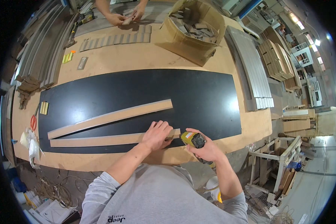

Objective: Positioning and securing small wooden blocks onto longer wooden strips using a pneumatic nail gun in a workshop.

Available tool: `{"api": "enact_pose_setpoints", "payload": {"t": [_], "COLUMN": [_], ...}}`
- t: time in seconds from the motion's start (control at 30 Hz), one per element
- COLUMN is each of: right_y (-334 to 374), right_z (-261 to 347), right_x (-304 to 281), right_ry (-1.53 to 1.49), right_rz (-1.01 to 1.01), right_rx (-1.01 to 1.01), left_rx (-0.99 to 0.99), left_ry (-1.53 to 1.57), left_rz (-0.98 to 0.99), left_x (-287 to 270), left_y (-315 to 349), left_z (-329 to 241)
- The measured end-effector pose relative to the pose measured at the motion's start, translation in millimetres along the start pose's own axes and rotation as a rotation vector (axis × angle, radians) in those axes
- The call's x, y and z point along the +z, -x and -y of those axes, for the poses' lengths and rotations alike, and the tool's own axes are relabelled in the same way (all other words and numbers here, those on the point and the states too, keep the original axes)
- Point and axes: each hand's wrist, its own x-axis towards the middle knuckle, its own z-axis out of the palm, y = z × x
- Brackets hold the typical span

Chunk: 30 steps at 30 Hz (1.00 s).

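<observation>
My right hand [209, 150] grips a yellow-green and black cordless drill [192, 139], its nose pointing left at the right end of a long wooden strip [97, 141]. Wrapped over that strip near the same end is my left hand [156, 135], pressing it onto a black panel [198, 89]. Whether the drill's tip touches the wood is too small to tell. A second wooden strip [112, 117] lies just beyond, slanting away from the first toward the right. Both strips show a tan face with grey edges.
A cardboard box [194, 52] of small wood pieces stands at the back. Left of it another person's hands [127, 16] hold a small piece above a row of grey pieces [115, 40]. Grey boards [250, 71] are stacked right, more boards [44, 48] left. Red-handled scissors [33, 122] lie at the left edge.
</observation>
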Motion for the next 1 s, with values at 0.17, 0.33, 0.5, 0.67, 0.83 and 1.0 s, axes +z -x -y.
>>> {"api": "enact_pose_setpoints", "payload": {"t": [0.17,0.33,0.5,0.67,0.83,1.0], "right_y": [3,9,16,15,-6,-11], "right_z": [3,6,1,10,6,31], "right_x": [4,5,2,12,29,31], "right_ry": [0.011,-0.154,-0.248,-0.205,-0.105,-0.007], "right_rz": [-0.015,-0.032,-0.028,-0.025,-0.016,0.051], "right_rx": [0.006,0.0,-0.037,0.001,-0.233,-0.091], "left_rx": [-0.007,-0.021,0.007,-0.079,-0.087,-0.045], "left_ry": [-0.01,0.028,-0.018,-0.027,0.006,-0.007], "left_rz": [0.028,0.04,-0.034,-0.012,0.058,-0.07], "left_x": [-1,0,-4,-15,-16,-12], "left_y": [-1,-1,8,21,17,25], "left_z": [-1,1,2,8,13,15]}}
